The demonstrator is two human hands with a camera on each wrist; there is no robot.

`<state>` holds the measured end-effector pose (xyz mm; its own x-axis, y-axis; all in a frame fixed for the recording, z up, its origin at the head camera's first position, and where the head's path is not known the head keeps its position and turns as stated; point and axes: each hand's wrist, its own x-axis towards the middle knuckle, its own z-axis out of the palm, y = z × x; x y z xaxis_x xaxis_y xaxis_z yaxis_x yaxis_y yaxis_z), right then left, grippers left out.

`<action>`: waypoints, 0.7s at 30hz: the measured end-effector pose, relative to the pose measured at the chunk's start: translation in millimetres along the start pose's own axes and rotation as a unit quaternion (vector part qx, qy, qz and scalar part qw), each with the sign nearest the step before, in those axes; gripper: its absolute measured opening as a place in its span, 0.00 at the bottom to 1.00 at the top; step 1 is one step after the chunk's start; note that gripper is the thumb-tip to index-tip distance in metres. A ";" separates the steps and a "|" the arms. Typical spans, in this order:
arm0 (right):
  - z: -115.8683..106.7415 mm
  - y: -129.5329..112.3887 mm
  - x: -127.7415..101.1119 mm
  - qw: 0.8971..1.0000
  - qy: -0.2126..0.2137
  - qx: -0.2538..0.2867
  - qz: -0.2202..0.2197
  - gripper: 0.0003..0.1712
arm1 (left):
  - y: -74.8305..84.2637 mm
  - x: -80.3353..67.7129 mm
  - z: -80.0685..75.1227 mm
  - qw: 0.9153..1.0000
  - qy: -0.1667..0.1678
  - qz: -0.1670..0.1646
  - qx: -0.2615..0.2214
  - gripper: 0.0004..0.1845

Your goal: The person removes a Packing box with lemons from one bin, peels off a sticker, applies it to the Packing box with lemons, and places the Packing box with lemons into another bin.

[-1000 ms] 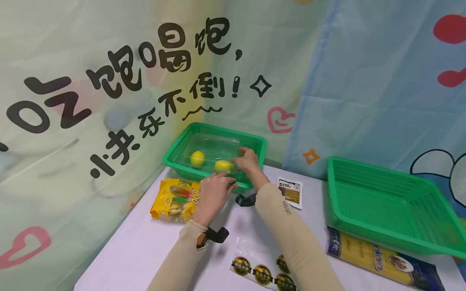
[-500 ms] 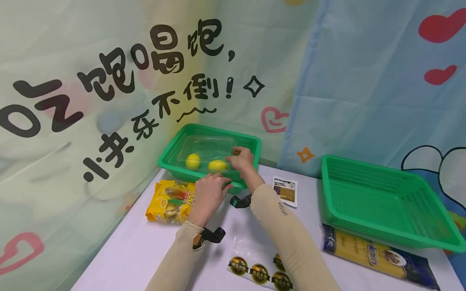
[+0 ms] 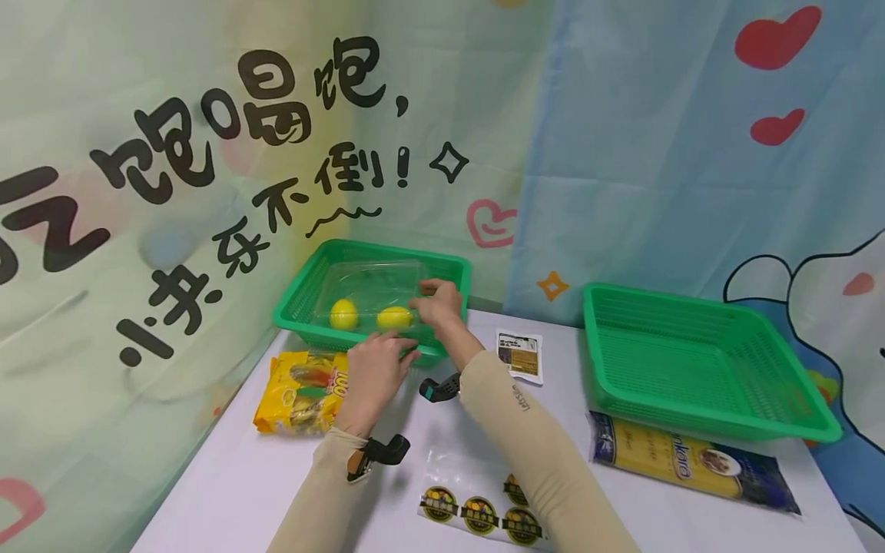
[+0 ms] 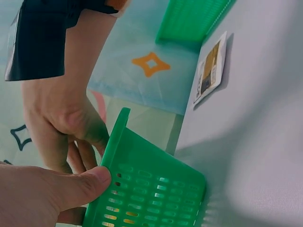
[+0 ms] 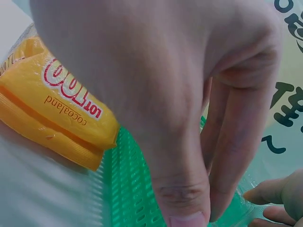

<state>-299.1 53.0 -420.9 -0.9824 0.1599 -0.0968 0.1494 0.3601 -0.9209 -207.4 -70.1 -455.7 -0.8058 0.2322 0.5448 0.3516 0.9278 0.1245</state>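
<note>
Two lemons [image 3: 394,318] lie in a clear plastic box [image 3: 373,280], which rests inside the green basket [image 3: 286,319] at the back. My right hand [image 3: 440,307] is at the box's right edge, its thumb and fingers brought together there; their tips are partly hidden. At the basket's front rim is my left hand [image 3: 376,369], fingers reaching over toward the box's near edge. In the left wrist view, the left thumb [image 4: 87,187] lies against the basket's rim. The right wrist view shows the left fingers [image 5: 270,191] touching clear plastic.
A yellow candy bag [image 3: 297,395] lies left of the left hand. Behind the right forearm is a small white packet [image 3: 520,357]. A second green basket [image 3: 691,369] stands right, with a pasta pack [image 3: 684,461] before it. A sticker sheet [image 3: 477,511] lies in front.
The head view has turned right, so everything shifts left in it. Both hands stay at the plastic box and basket rim, with hardly any movement relative to them.
</note>
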 end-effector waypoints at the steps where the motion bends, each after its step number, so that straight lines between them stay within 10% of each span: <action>1: 0.5 -0.3 -0.4 1.000 0.002 0.003 0.001 0.27 | -0.8 -0.3 0.1 1.000 0.000 0.000 -0.001 0.09; 21: -15.5 -11.5 -9.9 0.998 0.016 0.055 0.021 0.24 | -1.2 -5.8 -5.2 0.999 0.035 -0.002 -0.036 0.15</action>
<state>-289.3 61.5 -403.5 -0.9712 0.2020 -0.1268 0.1763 0.2501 -0.9520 -200.7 -74.1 -454.7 -0.7723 0.2055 0.6011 0.3844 0.9045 0.1846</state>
